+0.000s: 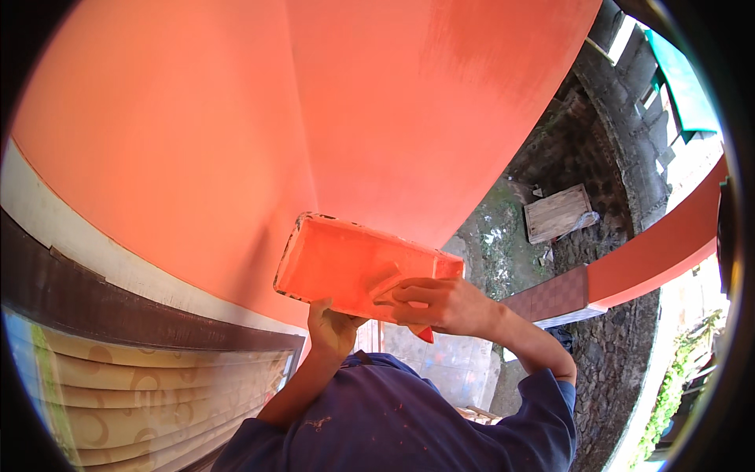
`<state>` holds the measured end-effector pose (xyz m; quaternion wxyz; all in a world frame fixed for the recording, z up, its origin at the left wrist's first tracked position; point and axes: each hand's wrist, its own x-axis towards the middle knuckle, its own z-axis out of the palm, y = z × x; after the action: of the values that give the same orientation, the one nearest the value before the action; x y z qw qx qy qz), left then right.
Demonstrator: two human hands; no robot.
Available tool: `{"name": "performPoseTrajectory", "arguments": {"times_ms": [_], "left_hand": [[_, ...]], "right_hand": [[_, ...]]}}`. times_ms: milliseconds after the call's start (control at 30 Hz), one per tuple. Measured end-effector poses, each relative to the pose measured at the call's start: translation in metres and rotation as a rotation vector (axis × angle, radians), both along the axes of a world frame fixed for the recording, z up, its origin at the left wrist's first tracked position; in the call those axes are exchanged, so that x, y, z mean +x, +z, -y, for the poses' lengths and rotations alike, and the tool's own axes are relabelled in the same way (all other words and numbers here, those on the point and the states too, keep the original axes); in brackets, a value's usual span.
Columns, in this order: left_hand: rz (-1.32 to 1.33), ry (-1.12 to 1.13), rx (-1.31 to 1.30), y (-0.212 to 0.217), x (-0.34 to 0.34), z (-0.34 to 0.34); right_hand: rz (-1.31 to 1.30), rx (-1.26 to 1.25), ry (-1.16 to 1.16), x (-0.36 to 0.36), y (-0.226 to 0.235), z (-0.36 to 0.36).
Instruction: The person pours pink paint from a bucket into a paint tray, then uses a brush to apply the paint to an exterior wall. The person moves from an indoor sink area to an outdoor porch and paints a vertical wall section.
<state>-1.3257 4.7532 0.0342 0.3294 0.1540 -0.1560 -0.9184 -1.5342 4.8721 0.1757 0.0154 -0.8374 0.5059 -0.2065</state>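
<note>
My left hand [334,329] grips the near edge of a long rectangular paint tray [326,256], thumb up against its side. The tray is coated in wet-looking orange-red paint, and its rim is chipped and dark in places. It is held up in front of my chest, slightly tilted. My right hand [440,303] is closed over the tray's right part, around what looks like a paintbrush [384,280] covered in the same paint. A red end [425,334] sticks out below that hand. The fingers hide most of the brush.
Orange-painted walls [173,141] meet in a corner just ahead, with a darker streaky patch [480,35] at upper right. A dark window frame [102,295] with curtains lies at left. Far below on the right, a wooden board [559,213] rests on the ground beside an orange beam [653,263].
</note>
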Motion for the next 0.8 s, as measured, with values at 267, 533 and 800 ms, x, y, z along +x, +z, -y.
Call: {"name": "performPoseTrajectory", "arguments": {"times_ms": [267,533,800], "left_hand": [[0.002,0.068,0.026,0.004,-0.002,-0.005],[0.009,0.039,-0.023,0.003,-0.005,-0.007],[-0.097,-0.005,-0.074,-0.002,-0.001,-0.005]], "right_hand": [[0.114,0.045,-0.086,-0.003,0.014,-0.007],[0.149,-0.003,-0.079,-0.006,0.004,-0.017],[0.640,-0.114,-0.368,-0.006,0.024,-0.018]]}}
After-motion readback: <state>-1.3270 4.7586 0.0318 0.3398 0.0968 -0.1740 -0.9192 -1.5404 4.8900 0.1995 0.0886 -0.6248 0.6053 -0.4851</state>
